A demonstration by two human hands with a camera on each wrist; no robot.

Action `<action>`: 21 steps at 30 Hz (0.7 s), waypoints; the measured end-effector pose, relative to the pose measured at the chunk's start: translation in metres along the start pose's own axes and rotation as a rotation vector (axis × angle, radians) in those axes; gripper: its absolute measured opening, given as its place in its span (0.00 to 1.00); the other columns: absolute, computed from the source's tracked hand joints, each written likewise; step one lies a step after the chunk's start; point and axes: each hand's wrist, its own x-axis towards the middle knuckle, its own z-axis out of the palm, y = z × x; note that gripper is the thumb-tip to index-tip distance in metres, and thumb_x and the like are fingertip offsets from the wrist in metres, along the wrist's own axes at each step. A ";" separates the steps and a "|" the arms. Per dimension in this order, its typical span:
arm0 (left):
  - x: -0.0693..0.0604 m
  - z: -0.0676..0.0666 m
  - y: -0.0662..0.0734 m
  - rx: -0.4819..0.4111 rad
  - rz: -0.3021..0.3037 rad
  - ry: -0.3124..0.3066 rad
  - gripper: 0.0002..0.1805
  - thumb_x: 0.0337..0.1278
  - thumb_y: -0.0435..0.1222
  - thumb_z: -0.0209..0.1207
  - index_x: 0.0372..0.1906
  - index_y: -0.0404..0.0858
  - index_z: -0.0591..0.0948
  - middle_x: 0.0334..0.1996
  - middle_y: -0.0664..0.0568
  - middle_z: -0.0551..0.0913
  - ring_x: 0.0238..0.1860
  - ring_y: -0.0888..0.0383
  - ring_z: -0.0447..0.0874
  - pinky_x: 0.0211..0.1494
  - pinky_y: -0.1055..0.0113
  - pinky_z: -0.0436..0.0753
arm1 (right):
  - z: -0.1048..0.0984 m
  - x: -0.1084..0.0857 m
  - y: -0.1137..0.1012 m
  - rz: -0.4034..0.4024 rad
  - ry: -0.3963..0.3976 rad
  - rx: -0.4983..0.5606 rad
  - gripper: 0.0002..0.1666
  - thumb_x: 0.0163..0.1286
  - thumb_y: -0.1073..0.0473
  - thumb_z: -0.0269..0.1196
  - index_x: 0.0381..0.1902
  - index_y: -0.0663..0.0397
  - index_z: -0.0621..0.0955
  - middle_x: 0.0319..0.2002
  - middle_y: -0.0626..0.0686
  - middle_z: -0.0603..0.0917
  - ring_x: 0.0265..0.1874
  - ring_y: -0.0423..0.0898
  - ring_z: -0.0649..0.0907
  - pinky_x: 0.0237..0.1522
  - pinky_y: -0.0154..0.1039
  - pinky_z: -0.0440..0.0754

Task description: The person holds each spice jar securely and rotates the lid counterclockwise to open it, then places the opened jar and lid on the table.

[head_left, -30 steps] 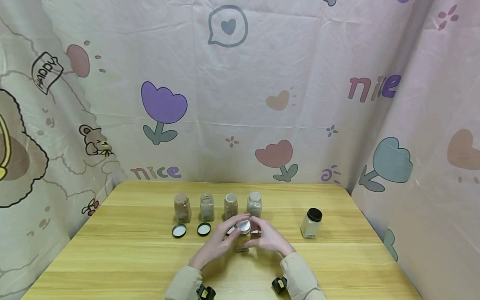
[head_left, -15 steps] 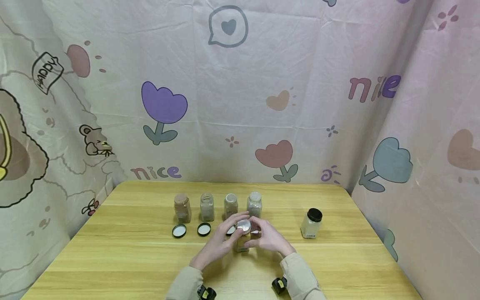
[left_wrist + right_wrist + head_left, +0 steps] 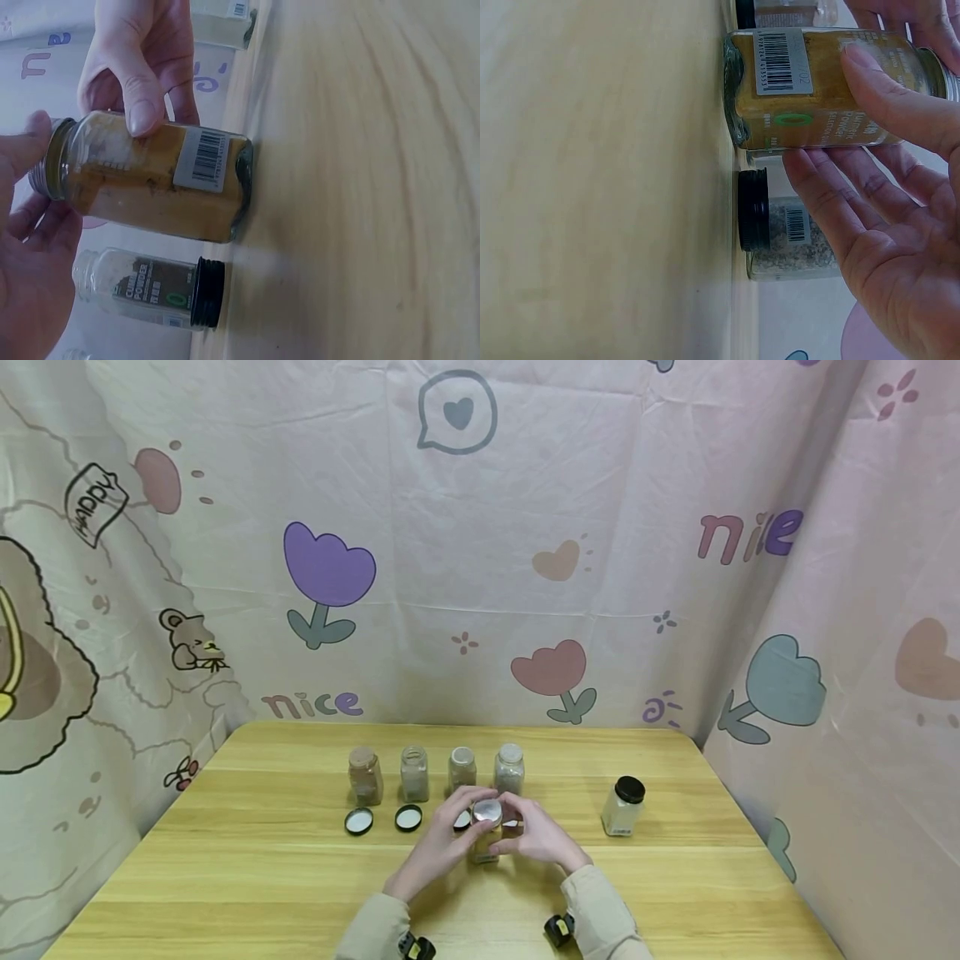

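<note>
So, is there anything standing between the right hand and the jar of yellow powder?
No, nothing visible stands in the way: the right hand holds the jar by its side, and the left hand grips its silver top. The black-lidded jar stands apart, to the right.

On the wood-grain table we see the turmeric powder jar, four uncapped spice jars in a row behind it, upturned black lids closer behind it, and a black-capped glass jar well to its right.
</note>
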 end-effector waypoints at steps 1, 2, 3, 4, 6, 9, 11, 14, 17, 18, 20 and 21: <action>0.000 0.000 -0.001 0.001 0.005 -0.004 0.22 0.65 0.35 0.63 0.62 0.36 0.78 0.59 0.47 0.82 0.61 0.48 0.81 0.68 0.52 0.81 | 0.000 0.000 0.000 0.001 -0.001 0.000 0.29 0.54 0.58 0.77 0.53 0.50 0.78 0.47 0.49 0.87 0.48 0.45 0.85 0.56 0.36 0.83; -0.001 -0.001 -0.001 -0.007 0.001 -0.016 0.22 0.66 0.35 0.62 0.63 0.37 0.77 0.61 0.46 0.81 0.62 0.48 0.80 0.69 0.51 0.80 | 0.000 0.000 0.000 0.002 -0.001 0.002 0.29 0.54 0.58 0.77 0.53 0.50 0.78 0.47 0.49 0.87 0.48 0.45 0.85 0.56 0.36 0.83; -0.001 -0.002 -0.001 -0.013 0.001 -0.029 0.23 0.67 0.35 0.61 0.65 0.37 0.76 0.62 0.45 0.80 0.64 0.47 0.79 0.70 0.49 0.79 | 0.000 0.000 -0.001 0.003 -0.001 0.000 0.29 0.54 0.58 0.77 0.53 0.50 0.78 0.47 0.49 0.87 0.48 0.46 0.85 0.56 0.36 0.83; -0.001 -0.003 -0.001 -0.024 -0.001 -0.046 0.23 0.69 0.35 0.59 0.66 0.38 0.75 0.64 0.44 0.79 0.66 0.46 0.77 0.71 0.48 0.78 | 0.000 0.000 -0.001 0.003 0.000 -0.004 0.29 0.54 0.58 0.77 0.53 0.50 0.78 0.47 0.49 0.87 0.48 0.46 0.85 0.56 0.35 0.83; -0.002 -0.005 -0.001 -0.049 0.000 -0.084 0.23 0.72 0.35 0.56 0.69 0.39 0.73 0.67 0.41 0.77 0.69 0.44 0.75 0.72 0.46 0.76 | -0.001 0.000 -0.001 0.004 0.001 -0.003 0.29 0.54 0.58 0.77 0.53 0.50 0.78 0.46 0.49 0.87 0.48 0.47 0.85 0.56 0.36 0.83; -0.001 -0.008 0.000 -0.075 0.003 -0.119 0.23 0.73 0.33 0.54 0.70 0.37 0.72 0.68 0.40 0.76 0.70 0.43 0.73 0.73 0.47 0.75 | -0.001 -0.001 -0.001 0.002 0.006 -0.008 0.32 0.54 0.58 0.77 0.56 0.51 0.78 0.47 0.50 0.87 0.48 0.47 0.85 0.57 0.38 0.84; -0.001 -0.008 -0.001 -0.073 0.018 -0.109 0.22 0.72 0.33 0.55 0.68 0.35 0.73 0.66 0.41 0.78 0.68 0.43 0.75 0.72 0.49 0.77 | 0.000 -0.001 -0.001 0.003 0.006 -0.005 0.33 0.53 0.58 0.78 0.57 0.52 0.78 0.48 0.50 0.87 0.48 0.46 0.86 0.57 0.39 0.84; 0.000 -0.006 -0.002 -0.046 0.038 -0.054 0.22 0.67 0.33 0.60 0.64 0.35 0.76 0.61 0.42 0.82 0.62 0.45 0.80 0.69 0.53 0.81 | 0.000 0.000 -0.001 0.005 0.006 -0.010 0.32 0.53 0.57 0.78 0.56 0.50 0.78 0.47 0.49 0.88 0.48 0.45 0.85 0.57 0.38 0.84; 0.000 -0.003 -0.002 -0.008 0.034 -0.003 0.23 0.62 0.34 0.64 0.62 0.36 0.77 0.57 0.45 0.83 0.59 0.48 0.82 0.66 0.54 0.83 | 0.000 0.000 -0.001 0.007 0.003 -0.004 0.30 0.53 0.58 0.78 0.53 0.49 0.79 0.47 0.48 0.87 0.48 0.44 0.85 0.57 0.40 0.84; 0.000 -0.003 -0.002 -0.001 0.023 0.001 0.24 0.62 0.34 0.65 0.62 0.37 0.77 0.58 0.46 0.82 0.59 0.48 0.82 0.66 0.53 0.83 | 0.000 0.000 0.000 0.007 0.002 -0.001 0.29 0.53 0.58 0.77 0.53 0.49 0.79 0.47 0.48 0.87 0.48 0.45 0.85 0.57 0.42 0.84; 0.000 -0.003 0.000 0.008 0.009 -0.008 0.26 0.62 0.35 0.65 0.64 0.37 0.76 0.60 0.45 0.81 0.61 0.48 0.81 0.67 0.51 0.82 | 0.000 0.000 -0.001 0.006 0.001 0.007 0.29 0.54 0.58 0.77 0.53 0.49 0.79 0.47 0.49 0.87 0.48 0.46 0.85 0.58 0.42 0.84; -0.001 -0.004 0.000 0.004 -0.003 -0.023 0.26 0.63 0.36 0.64 0.65 0.37 0.75 0.62 0.44 0.80 0.63 0.47 0.79 0.69 0.49 0.80 | 0.000 0.000 -0.001 0.006 0.001 0.011 0.29 0.54 0.58 0.77 0.53 0.49 0.79 0.47 0.49 0.87 0.48 0.46 0.85 0.58 0.41 0.84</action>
